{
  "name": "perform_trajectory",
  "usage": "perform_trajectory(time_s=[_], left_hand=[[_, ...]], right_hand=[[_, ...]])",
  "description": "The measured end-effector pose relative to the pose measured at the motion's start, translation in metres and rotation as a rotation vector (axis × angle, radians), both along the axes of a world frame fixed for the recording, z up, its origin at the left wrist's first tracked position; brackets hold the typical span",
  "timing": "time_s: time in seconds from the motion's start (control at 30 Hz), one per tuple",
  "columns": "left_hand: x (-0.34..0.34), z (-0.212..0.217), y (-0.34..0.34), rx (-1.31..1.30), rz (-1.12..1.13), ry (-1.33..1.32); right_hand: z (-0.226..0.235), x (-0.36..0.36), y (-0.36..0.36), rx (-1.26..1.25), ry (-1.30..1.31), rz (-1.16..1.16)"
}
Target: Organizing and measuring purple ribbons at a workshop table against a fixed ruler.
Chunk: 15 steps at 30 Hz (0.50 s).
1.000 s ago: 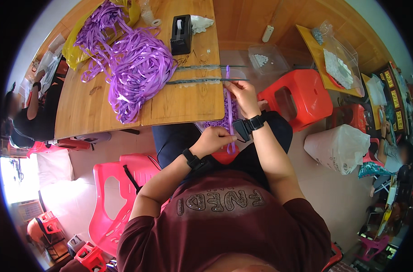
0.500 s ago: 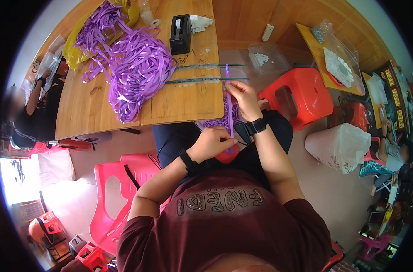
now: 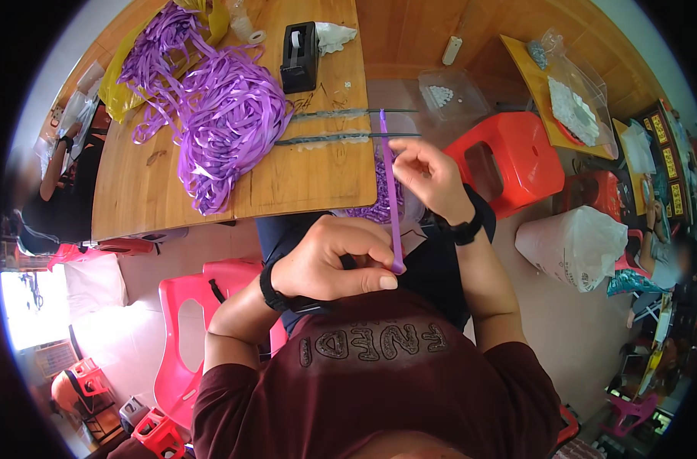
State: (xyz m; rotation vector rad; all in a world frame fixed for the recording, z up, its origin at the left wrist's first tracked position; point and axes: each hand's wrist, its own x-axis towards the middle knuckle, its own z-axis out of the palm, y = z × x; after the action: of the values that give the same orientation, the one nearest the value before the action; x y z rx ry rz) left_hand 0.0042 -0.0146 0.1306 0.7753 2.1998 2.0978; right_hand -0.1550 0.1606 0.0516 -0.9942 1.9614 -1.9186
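A narrow purple ribbon point(image 3: 393, 199) is stretched from two thin dark rods point(image 3: 398, 135) that stick out past the table's right edge. My left hand point(image 3: 329, 260) pinches its near end between thumb and finger, close to my body. To the right of the ribbon, my right hand point(image 3: 432, 180) is raised with its fingers loosely bent and thumb and forefinger apart, seemingly free of the strip. Below the ribbon, partly hidden by my hands, a clear container holds short curled purple ribbon pieces point(image 3: 375, 206). A big tangled heap of purple ribbon point(image 3: 230, 115) lies on the wooden table point(image 3: 318, 180).
A black tape dispenser point(image 3: 299, 57) stands on the table beside crumpled white paper point(image 3: 334, 37). A yellow bag point(image 3: 130, 73) sits at the far left. Red stool point(image 3: 509, 164), clear tray point(image 3: 448, 96) and white sack point(image 3: 570, 249) are to my right; a pink chair point(image 3: 181, 344) is behind left.
My left hand has drawn the ribbon's end toward my body and risen. My right hand has come off the ribbon near the rods and moved right and nearer.
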Motion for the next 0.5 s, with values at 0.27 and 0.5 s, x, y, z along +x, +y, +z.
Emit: perform_trajectory(time_s=[0.27,0.5], left_hand=[[-0.047,0.047,-0.017,-0.113,0.154,0.093],[-0.128,0.042,-0.045,0.041,0.582,0.065]], right_hand=[[0.057,-0.049,-0.021,0.155,0.840,-0.092],[0.033,-0.150,-0.068,0.327,0.732,-0.143]])
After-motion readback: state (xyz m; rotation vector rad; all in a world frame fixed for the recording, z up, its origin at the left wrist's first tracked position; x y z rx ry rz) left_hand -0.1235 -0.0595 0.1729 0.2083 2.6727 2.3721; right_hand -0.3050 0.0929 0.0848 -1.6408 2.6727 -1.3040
